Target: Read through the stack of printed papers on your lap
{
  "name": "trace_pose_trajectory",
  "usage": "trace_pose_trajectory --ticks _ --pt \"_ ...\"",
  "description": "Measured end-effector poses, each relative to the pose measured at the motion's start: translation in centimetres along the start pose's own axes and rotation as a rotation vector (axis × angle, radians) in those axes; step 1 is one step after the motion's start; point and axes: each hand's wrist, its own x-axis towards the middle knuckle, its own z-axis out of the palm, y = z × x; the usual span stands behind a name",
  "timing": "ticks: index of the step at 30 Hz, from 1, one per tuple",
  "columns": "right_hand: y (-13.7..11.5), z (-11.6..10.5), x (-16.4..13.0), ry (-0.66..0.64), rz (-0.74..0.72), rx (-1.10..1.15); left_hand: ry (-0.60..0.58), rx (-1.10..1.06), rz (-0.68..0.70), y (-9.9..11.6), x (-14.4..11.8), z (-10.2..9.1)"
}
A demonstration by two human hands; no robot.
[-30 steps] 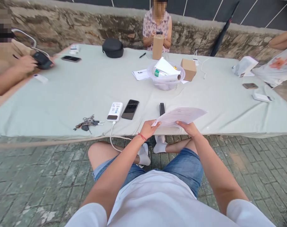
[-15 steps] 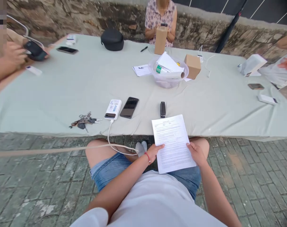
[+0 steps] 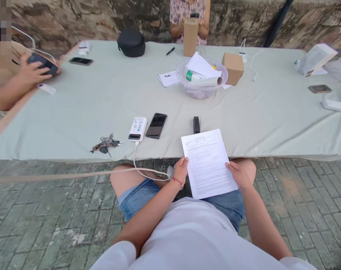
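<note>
A stack of printed paper sheets (image 3: 208,165) tilts above my lap, its far end over the table's edge. My right hand (image 3: 239,175) grips the right edge, with the thumb on top. At the left edge, my left hand (image 3: 181,170) is closed, thumb and fingers pinched at the paper's side. Just beyond the sheets lies a black stapler (image 3: 196,124). To its left are a dark phone (image 3: 156,126) and a white power bank (image 3: 137,129) with a white cable plugged in. A bunch of keys (image 3: 107,143) rests near the front edge.
A clear plastic bowl (image 3: 200,93) holds papers and a roll. Beside it stands a cardboard box (image 3: 233,68). A black case (image 3: 131,43) sits at the back. One person (image 3: 189,11) sits opposite; another person's hand (image 3: 32,71) holds a dark object at left. A cable (image 3: 74,176) crosses my left side.
My left thumb has drawn back from the top of the sheets to their left edge. My right hand keeps its hold. The whole view has shifted slightly.
</note>
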Motion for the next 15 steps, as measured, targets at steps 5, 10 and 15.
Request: trace_pose_trajectory --ticks 5,10,15 --pt "0.6 0.2 -0.4 -0.053 0.114 0.257 -0.017 -0.258 -0.205 0.0 0.0 0.2" --pt "0.9 0.6 -0.4 -0.048 0.173 0.373 0.016 -0.276 -0.253 0.8 0.4 0.5" --pt "0.6 0.8 0.3 -0.011 0.167 0.405 -0.003 -0.223 -0.191 1.7 1.2 1.3"
